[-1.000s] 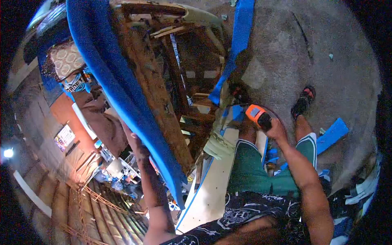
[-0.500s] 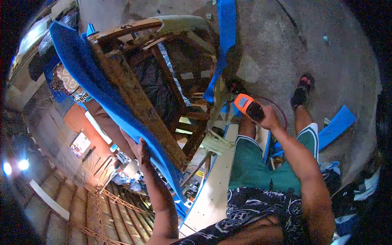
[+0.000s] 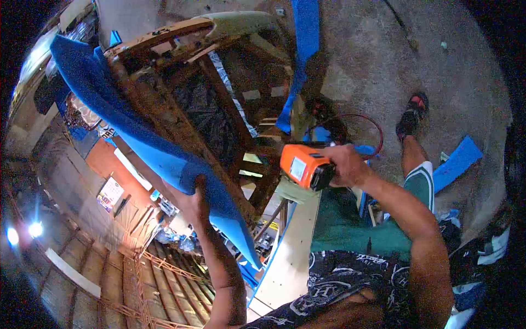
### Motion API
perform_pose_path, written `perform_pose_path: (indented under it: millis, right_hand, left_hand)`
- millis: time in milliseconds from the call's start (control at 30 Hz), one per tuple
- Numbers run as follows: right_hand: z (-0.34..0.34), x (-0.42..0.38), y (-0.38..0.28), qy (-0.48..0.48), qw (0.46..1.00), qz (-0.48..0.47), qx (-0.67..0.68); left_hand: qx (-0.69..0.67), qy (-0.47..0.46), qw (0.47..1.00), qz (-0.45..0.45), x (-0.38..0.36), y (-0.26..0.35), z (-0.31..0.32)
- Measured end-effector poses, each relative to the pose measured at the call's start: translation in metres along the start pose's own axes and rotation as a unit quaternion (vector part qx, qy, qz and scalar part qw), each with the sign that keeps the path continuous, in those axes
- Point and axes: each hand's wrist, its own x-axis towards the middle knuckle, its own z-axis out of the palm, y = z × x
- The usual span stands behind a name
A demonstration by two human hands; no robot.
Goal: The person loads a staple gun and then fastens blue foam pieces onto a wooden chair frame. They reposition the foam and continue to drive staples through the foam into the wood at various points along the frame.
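The clearest lettering is the white print on the person's black shirt (image 3: pixel 339 279), where a ringed H can be read among smaller script that cannot; a dark-lettered light cloth (image 3: pixel 107 131) past the far edge of the work shows only part of a word, and a white printed sheet like a calendar (image 3: pixel 110 193), on an orange-brown wall panel (image 3: pixel 98 159), is too small to read. The orange and black handheld power tool (image 3: pixel 304 164) bears a pale rectangular label on its side, its text likewise illegible. The right hand (image 3: pixel 348 167) is closed around the tool's rear grip, fingers wrapped, holding it just above the near end of a brown wooden furniture frame (image 3: pixel 159 104); whether a finger presses a trigger cannot be told. A thin red hose (image 3: pixel 379 131) curves behind that hand. The left hand (image 3: pixel 194 203) is closed on the lower edge of a long blue foam sheet (image 3: pixel 137 137), a digit pressed up over its face and the other fingers partly hidden. The sheet runs slantwise along the frame's outer side, touching it near the top. Pale padding (image 3: pixel 244 21) covers part of the frame's curved far rail, and black sheeting (image 3: pixel 203 115) shows inside. A blue strip (image 3: pixel 307 33) hangs at the frame's other side, a blue offcut (image 3: pixel 460 164) lies on the grey floor (image 3: pixel 361 66), and a pale flat board (image 3: pixel 290 257) extends beside the green shorts (image 3: pixel 356 236).
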Motion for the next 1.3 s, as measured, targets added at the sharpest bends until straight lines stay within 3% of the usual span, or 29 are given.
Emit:
perform_pose_path:
  millis: [67, 100, 167, 200, 300, 333, 367, 467, 667, 900, 1300]
  right_hand:
    - [0.01, 0.013, -0.012, -0.015, 0.999, -0.032, 0.014]
    - [0.014, 0.02, -0.019, -0.03, 0.997, -0.064, 0.029]
    - [0.019, 0.033, -0.037, -0.04, 0.993, -0.115, 0.01]
    - [0.02, 0.039, -0.045, -0.051, 0.985, -0.164, -0.004]
    - [0.027, 0.061, -0.059, -0.055, 0.967, -0.238, -0.076]
    - [0.025, 0.069, -0.068, -0.045, 0.961, -0.264, -0.065]
    - [0.025, 0.078, -0.073, -0.048, 0.96, -0.268, -0.069]
    - [0.028, 0.091, -0.072, -0.059, 0.946, -0.278, -0.158]
    - [0.02, 0.099, -0.072, -0.058, 0.94, -0.296, -0.163]
    - [0.006, 0.096, -0.073, -0.098, 0.934, -0.266, -0.217]
    - [0.013, 0.098, -0.067, -0.068, 0.914, -0.326, -0.231]
  left_hand:
    - [-0.107, 0.017, 0.992, -0.064, -0.008, 0.063, -0.001]
    - [-0.11, 0.018, 0.992, -0.064, -0.007, 0.058, 0.001]
    - [-0.075, 0.049, 0.996, 0.024, -0.007, 0.044, 0.007]
    - [-0.164, 0.033, 0.986, 0.012, -0.009, 0.073, 0.002]
    - [-0.138, 0.057, 0.986, 0.068, -0.006, 0.056, 0.013]
    - [-0.149, 0.052, 0.987, 0.032, -0.007, 0.056, 0.016]
    - [-0.153, 0.057, 0.986, 0.03, -0.008, 0.057, 0.015]
    - [0.017, 0.103, 0.994, 0.036, -0.019, 0.063, 0.019]
    - [0.031, 0.104, 0.988, 0.113, -0.023, 0.072, 0.016]
    - [0.06, 0.098, 0.989, 0.098, -0.024, 0.077, 0.02]
    - [0.046, 0.073, 0.994, 0.074, -0.027, 0.081, 0.019]
